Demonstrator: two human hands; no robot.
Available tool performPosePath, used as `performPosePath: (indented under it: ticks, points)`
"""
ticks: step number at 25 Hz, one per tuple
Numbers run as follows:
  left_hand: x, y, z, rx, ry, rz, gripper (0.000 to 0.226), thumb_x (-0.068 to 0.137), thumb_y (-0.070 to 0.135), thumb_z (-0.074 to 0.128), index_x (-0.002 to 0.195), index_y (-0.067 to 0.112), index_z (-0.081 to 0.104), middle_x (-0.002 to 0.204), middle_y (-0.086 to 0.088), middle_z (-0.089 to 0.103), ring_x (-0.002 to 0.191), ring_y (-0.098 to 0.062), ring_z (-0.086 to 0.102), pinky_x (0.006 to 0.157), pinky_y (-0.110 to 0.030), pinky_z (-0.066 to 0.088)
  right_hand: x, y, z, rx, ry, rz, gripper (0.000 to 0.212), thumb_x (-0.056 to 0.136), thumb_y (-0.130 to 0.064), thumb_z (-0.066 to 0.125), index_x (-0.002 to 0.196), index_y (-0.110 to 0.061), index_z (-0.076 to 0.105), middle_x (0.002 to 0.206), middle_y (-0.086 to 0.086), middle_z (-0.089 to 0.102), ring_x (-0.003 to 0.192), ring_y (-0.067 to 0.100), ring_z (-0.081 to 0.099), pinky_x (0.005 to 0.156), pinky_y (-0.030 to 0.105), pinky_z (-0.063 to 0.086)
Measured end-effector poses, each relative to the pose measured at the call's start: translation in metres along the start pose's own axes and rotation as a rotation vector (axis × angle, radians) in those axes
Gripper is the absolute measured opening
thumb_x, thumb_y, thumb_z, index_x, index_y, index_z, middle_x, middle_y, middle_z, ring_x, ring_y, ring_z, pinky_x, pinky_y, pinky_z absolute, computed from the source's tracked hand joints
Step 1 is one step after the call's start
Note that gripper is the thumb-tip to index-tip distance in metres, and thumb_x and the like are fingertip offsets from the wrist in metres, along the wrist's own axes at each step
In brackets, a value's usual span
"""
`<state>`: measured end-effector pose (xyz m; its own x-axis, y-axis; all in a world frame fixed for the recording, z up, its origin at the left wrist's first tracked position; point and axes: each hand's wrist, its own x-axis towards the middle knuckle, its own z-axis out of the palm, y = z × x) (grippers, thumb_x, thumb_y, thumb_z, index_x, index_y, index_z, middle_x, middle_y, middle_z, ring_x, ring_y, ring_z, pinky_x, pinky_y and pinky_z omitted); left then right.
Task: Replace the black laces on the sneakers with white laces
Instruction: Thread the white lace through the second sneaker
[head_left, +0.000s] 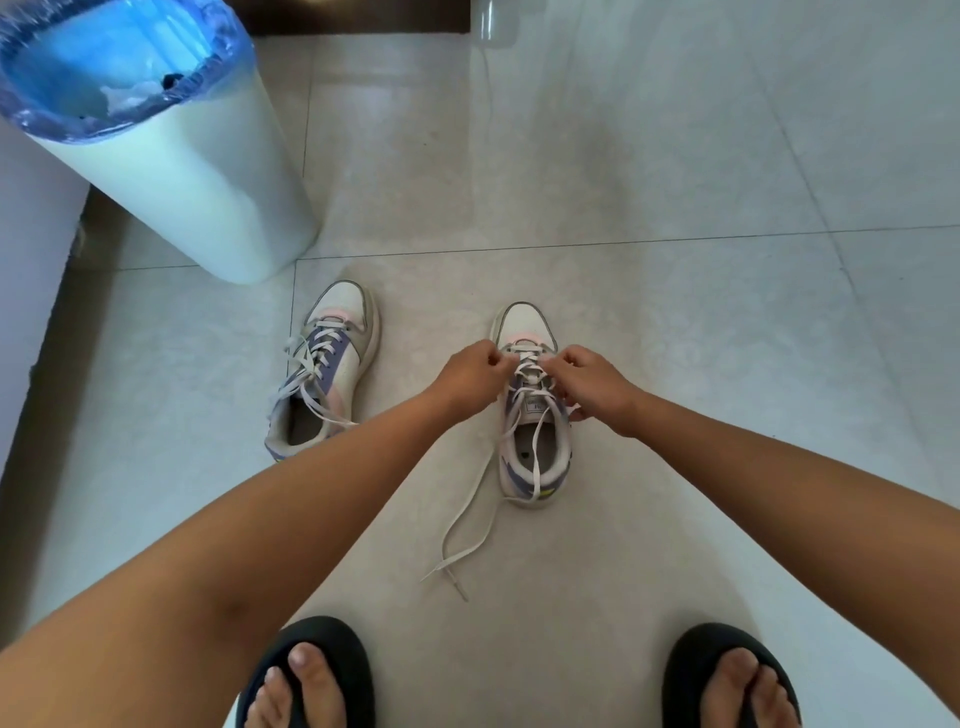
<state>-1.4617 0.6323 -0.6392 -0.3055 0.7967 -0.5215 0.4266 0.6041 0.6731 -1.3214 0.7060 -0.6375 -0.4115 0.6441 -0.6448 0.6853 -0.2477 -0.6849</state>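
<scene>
Two white, lilac and pink sneakers stand on the tiled floor, toes pointing away from me. The left sneaker (324, 371) is laced in white, its ends loose over the opening. The right sneaker (532, 447) also carries a white lace (470, 525) whose two long ends trail across the floor toward my feet. My left hand (470, 374) pinches the lace at the lower left eyelets of the right sneaker. My right hand (587, 384) pinches the lace on the right side, fingers curled over the tongue. No black lace is visible.
A tall white bin (171, 156) with a blue liner stands at the back left, close to the left sneaker. A dark skirting and wall (31, 322) run along the left. My feet in black slippers (311, 675) are at the bottom edge.
</scene>
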Motion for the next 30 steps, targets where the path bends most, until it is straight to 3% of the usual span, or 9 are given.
performPosePath:
  ticks: [3, 7, 9, 13, 18, 21, 24, 26, 30]
  points:
    - [0.008, 0.008, 0.0, 0.011, -0.088, -0.047, 0.031, 0.091, 0.03, 0.058, 0.068, 0.01, 0.052, 0.074, -0.009, 0.058, 0.068, -0.02, 0.053, 0.057, -0.027, 0.042, 0.002, -0.004, 0.001, -0.043, -0.037, -0.009, 0.02, 0.092, -0.028, 0.059, 0.08, -0.013, 0.05, 0.071, 0.001, 0.051, 0.061, 0.012, 0.046, 0.051, 0.021, 0.039]
    - [0.004, 0.001, 0.003, -0.599, -0.078, -0.246, 0.024, 0.094, 0.014, 0.054, 0.072, 0.015, 0.045, 0.077, -0.004, 0.057, 0.065, -0.013, 0.052, 0.063, -0.024, 0.04, 0.004, 0.008, -0.002, 0.464, -0.034, 0.122, 0.023, 0.099, -0.013, 0.046, 0.076, -0.009, 0.052, 0.07, 0.006, 0.047, 0.06, 0.013, 0.042, 0.061, 0.024, 0.039]
    - [0.002, -0.002, 0.007, -0.669, -0.002, -0.255, 0.023, 0.095, 0.013, 0.053, 0.073, 0.015, 0.045, 0.076, -0.004, 0.057, 0.062, -0.012, 0.052, 0.058, -0.02, 0.039, 0.005, 0.011, -0.001, 0.535, -0.005, 0.13, 0.024, 0.099, -0.012, 0.046, 0.077, -0.007, 0.053, 0.07, 0.007, 0.047, 0.06, 0.014, 0.042, 0.062, 0.024, 0.04]
    - [0.004, 0.004, -0.002, -0.177, 0.105, -0.19, 0.027, 0.096, 0.033, 0.046, 0.099, 0.007, 0.05, 0.093, -0.013, 0.061, 0.083, -0.027, 0.061, 0.068, -0.03, 0.045, 0.002, -0.003, -0.005, 0.005, 0.037, 0.111, 0.031, 0.095, -0.039, 0.049, 0.08, -0.012, 0.05, 0.075, 0.005, 0.053, 0.064, 0.016, 0.05, 0.054, 0.026, 0.041]
    - [-0.007, 0.018, -0.005, 0.367, -0.225, -0.058, 0.047, 0.099, 0.042, 0.035, 0.087, 0.004, 0.06, 0.082, -0.014, 0.064, 0.072, -0.028, 0.066, 0.052, -0.026, 0.045, -0.004, -0.021, -0.001, -0.572, -0.137, 0.127, 0.043, 0.092, -0.049, 0.047, 0.071, -0.012, 0.048, 0.064, 0.004, 0.045, 0.056, 0.019, 0.045, 0.047, 0.024, 0.039]
    - [-0.006, 0.019, 0.001, 0.447, -0.233, 0.042, 0.042, 0.1, 0.033, 0.038, 0.099, -0.002, 0.061, 0.101, -0.021, 0.065, 0.092, -0.035, 0.064, 0.076, -0.036, 0.05, -0.007, -0.027, 0.001, -0.424, -0.151, 0.16, 0.033, 0.096, -0.034, 0.048, 0.074, -0.01, 0.05, 0.067, 0.005, 0.048, 0.058, 0.019, 0.046, 0.048, 0.027, 0.045]
    - [-0.002, 0.016, -0.001, 0.364, -0.279, 0.102, 0.033, 0.1, 0.021, 0.035, 0.101, -0.003, 0.056, 0.105, -0.025, 0.061, 0.091, -0.038, 0.062, 0.073, -0.037, 0.05, -0.012, -0.026, 0.007, -0.392, -0.113, 0.106, 0.021, 0.099, -0.018, 0.042, 0.084, -0.006, 0.051, 0.082, 0.014, 0.06, 0.073, 0.028, 0.062, 0.061, 0.038, 0.056]
    - [-0.001, 0.011, -0.001, 0.316, -0.292, 0.155, 0.031, 0.1, 0.019, 0.033, 0.1, -0.003, 0.055, 0.106, -0.026, 0.06, 0.088, -0.037, 0.059, 0.071, -0.035, 0.045, -0.016, -0.022, 0.01, -0.417, -0.091, 0.086, 0.022, 0.099, -0.02, 0.04, 0.086, -0.006, 0.049, 0.093, 0.021, 0.061, 0.081, 0.038, 0.066, 0.066, 0.043, 0.056]
    - [-0.007, -0.002, 0.002, 0.293, -0.198, 0.256, 0.026, 0.101, 0.022, 0.035, 0.087, 0.006, 0.051, 0.097, -0.022, 0.061, 0.087, -0.035, 0.057, 0.067, -0.032, 0.036, -0.02, -0.019, 0.013, -0.451, -0.054, 0.089, 0.027, 0.099, -0.038, 0.039, 0.091, -0.013, 0.047, 0.086, 0.008, 0.054, 0.079, 0.029, 0.061, 0.044, 0.031, 0.053]
